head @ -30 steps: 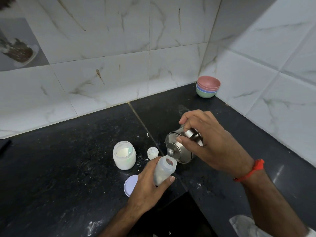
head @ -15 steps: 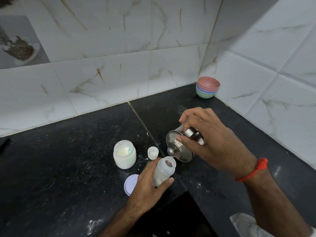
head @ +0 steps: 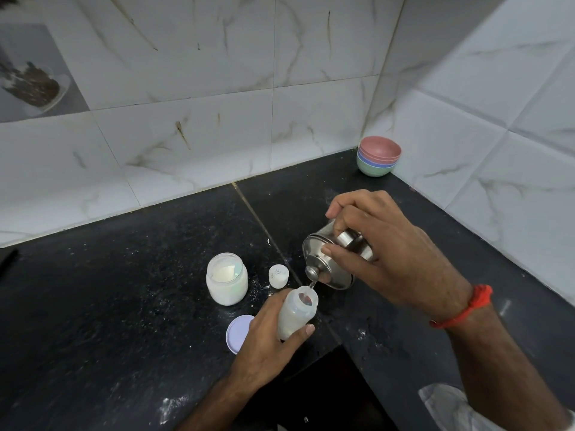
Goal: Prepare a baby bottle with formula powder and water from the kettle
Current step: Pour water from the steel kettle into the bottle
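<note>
Head view showed the right hand [head: 395, 253] gripping a steel kettle [head: 329, 259], tipped so its spout hung just over the bottle [head: 297, 312] at lower centre. The left hand [head: 270, 334] was wrapped round that bottle, which leaned toward the spout. A thin stream ran into its mouth. Left of it stood the open powder jar [head: 227, 278], a small cap [head: 278, 276] between. Doing this well probably meant a slow tilt, spout centred over the narrow neck, bottle held steady.
</note>
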Tool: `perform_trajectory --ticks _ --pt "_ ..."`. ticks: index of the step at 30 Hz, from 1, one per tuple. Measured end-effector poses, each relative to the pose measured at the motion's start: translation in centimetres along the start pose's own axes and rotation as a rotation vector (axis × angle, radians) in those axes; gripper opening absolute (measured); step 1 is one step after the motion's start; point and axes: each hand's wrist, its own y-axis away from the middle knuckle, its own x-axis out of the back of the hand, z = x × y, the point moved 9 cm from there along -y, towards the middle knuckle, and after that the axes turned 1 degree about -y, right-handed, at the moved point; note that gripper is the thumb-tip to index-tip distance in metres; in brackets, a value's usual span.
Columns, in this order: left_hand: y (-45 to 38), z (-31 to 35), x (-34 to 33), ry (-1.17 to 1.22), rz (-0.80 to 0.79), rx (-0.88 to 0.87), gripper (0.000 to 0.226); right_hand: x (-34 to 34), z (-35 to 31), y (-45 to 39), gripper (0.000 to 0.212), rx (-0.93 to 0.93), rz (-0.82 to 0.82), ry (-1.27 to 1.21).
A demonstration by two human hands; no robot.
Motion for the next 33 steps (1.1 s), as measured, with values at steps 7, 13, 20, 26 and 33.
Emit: perform_trajectory --ticks 7,13,20,26,33 --pt "-0.1 -0.6 -0.2 0.008 -0.005 0.009 0.056 0.2 0.0 -0.1 0.017 0.015 0.004 0.022" --pt "-0.2 -1.1 -0.4 0.000 -0.005 0.018 0.057 0.5 0.0 -0.2 0.017 0.009 0.008 0.033" --pt "-0.3 -1.6 -0.6 -0.011 -0.013 0.037 0.057 0.8 -0.1 -0.2 0.018 0.010 0.012 0.035" --pt "-0.4 -1.9 -0.6 -0.017 -0.012 0.050 0.057 0.9 -0.3 -0.3 0.025 0.008 0.003 0.049" --pt "-0.5 -1.9 -0.6 -0.015 -0.014 0.039 0.059 1.1 -0.5 -0.2 0.025 0.012 0.003 0.064"
